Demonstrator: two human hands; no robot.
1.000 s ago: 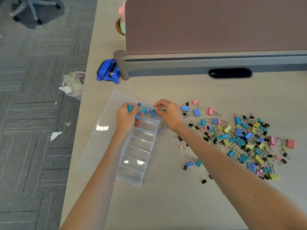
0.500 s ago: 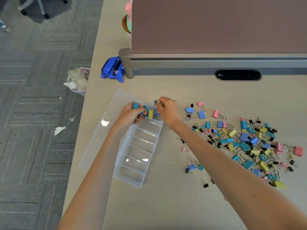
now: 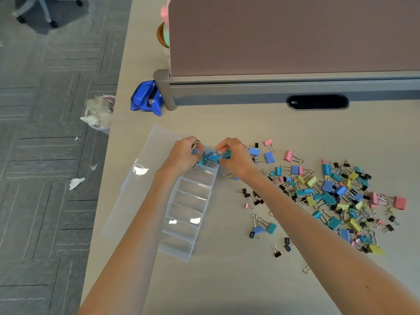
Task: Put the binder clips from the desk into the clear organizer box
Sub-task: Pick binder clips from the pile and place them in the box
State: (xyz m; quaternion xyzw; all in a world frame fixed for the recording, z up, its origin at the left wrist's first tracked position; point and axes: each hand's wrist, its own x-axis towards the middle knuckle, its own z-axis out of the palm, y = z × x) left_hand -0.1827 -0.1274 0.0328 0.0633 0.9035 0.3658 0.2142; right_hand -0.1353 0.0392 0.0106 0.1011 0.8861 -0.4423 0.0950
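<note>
A clear organizer box (image 3: pixel 181 248) with several compartments lies open on the desk, its lid (image 3: pixel 127 201) folded out to the left. Both hands hover over its far compartment, where several blue clips (image 3: pixel 210 158) lie. My left hand (image 3: pixel 181 155) grips binder clips whose wire handles stick out near its fingers. My right hand (image 3: pixel 236 158) pinches a teal binder clip (image 3: pixel 227 154) above that compartment. A large scatter of coloured binder clips (image 3: pixel 329 192) covers the desk to the right.
A blue stapler (image 3: pixel 146 98) sits by the grey post of the desk divider (image 3: pixel 293 42) at the back. A waste bin (image 3: pixel 100 112) full of paper stands on the floor beside the desk's left edge. A few stray clips (image 3: pixel 261 228) lie near the box.
My right hand now pinches a teal clip over the far compartment. My left hand has shifted slightly while still holding clips. The view has tilted a little.
</note>
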